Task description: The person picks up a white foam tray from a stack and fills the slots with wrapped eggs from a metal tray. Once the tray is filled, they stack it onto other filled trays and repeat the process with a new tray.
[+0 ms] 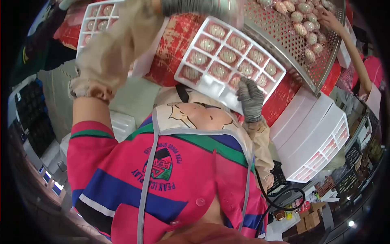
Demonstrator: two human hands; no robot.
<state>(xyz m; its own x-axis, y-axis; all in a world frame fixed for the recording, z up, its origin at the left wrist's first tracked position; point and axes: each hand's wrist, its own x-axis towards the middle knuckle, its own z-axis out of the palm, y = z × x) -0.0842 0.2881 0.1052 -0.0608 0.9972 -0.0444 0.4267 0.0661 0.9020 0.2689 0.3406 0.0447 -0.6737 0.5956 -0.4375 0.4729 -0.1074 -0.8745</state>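
Note:
A white compartment tray [197,87] lies tilted on the red worktop, and egg-shaped, streaked pieces in clear wrap [227,55] sit in most of its compartments. Bare white plastic shows in a few compartments along the near edge. My right hand [250,97], in a grey glove, rests over this near edge with its fingers curled together. Its fingertips are beside a wrapped piece [235,80]; what they hold, if anything, is hidden. My left hand [225,10], also grey-gloved, reaches across beyond the tray's far side at the top of the view. Motion smears its fingers.
A perforated metal tray [280,46] at the upper right bears many wrapped pieces, where another person's hand [330,20] reaches in. Another filled white tray [94,26] stands at the upper left. Stacked white trays [302,130] lean at the right. Scratched red worktop [172,44] shows between them.

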